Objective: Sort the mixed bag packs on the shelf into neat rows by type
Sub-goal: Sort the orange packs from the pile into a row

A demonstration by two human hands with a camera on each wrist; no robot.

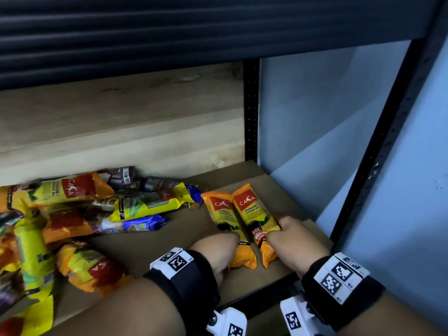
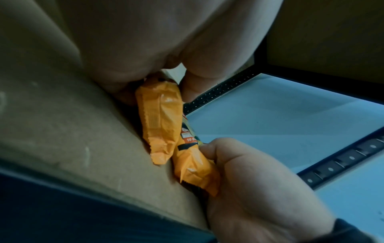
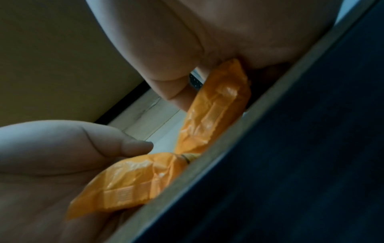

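Two long orange-and-yellow plastic garbage-bag packs with red labels are lying side by side on the brown board shelf (image 1: 286,190), touching along their length, their printed faces up and their crimped ends pointing toward the person. The left hand (image 1: 215,251) is curling its fingers and thumb around the near part of the left pack (image 1: 221,209), while the right hand (image 1: 294,241) is pinching the right pack (image 1: 252,209) between thumb and fingers at its near half; the wrist views are showing both grips closed on the crinkled film. To do this step well, I judge the hands should be sliding the pair together rather than lifting, keeping the long edges in contact and the far ends level, so the row starts square to the shelf's front edge. The film looks slippery and soft, so a light squeeze at the firm roll inside should hold better than tugging on the loose crimp. Away to the left of the left hand's grip, the mixed heap of yellow, orange, blue and purple packs (image 1: 72,214) is waiting unsorted.
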